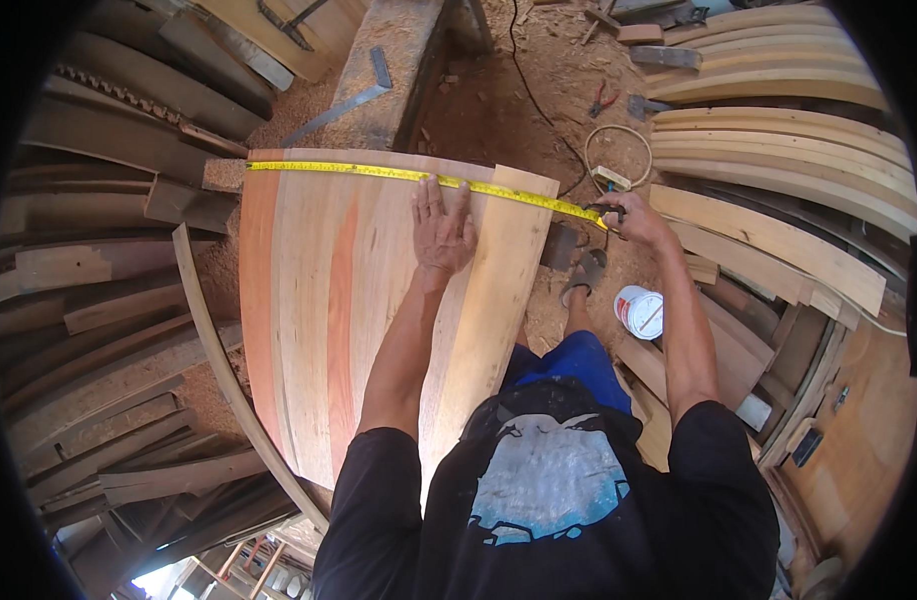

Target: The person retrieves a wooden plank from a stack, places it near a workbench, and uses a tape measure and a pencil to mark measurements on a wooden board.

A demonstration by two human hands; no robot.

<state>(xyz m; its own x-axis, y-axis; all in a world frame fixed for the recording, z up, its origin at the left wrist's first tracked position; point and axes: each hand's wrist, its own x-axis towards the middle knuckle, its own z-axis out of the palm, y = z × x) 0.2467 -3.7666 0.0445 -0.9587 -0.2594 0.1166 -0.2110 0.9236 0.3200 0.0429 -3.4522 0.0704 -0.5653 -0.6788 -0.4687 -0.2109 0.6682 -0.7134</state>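
A wide wooden panel [309,300] of joined boards in reddish and pale tones lies before me. Along its far edge stretches a yellow tape measure [349,170], drawn out from the panel's left corner past its right side. My left hand [445,228] rests flat on the panel, fingers stretched out, with the fingertips at the tape's blade. Off the panel's right edge, my right hand [629,215] is closed around the dark case of the tape measure. How the fingers wrap the case is partly hidden.
A metal square [344,105] lies on a dusty wooden beam [379,60] beyond the panel. Stacked planks [779,150] line the right, and darker boards [99,220] fill the left. A white bucket [641,312] stands right of my foot. Pliers [604,100] and a cable lie on sawdust.
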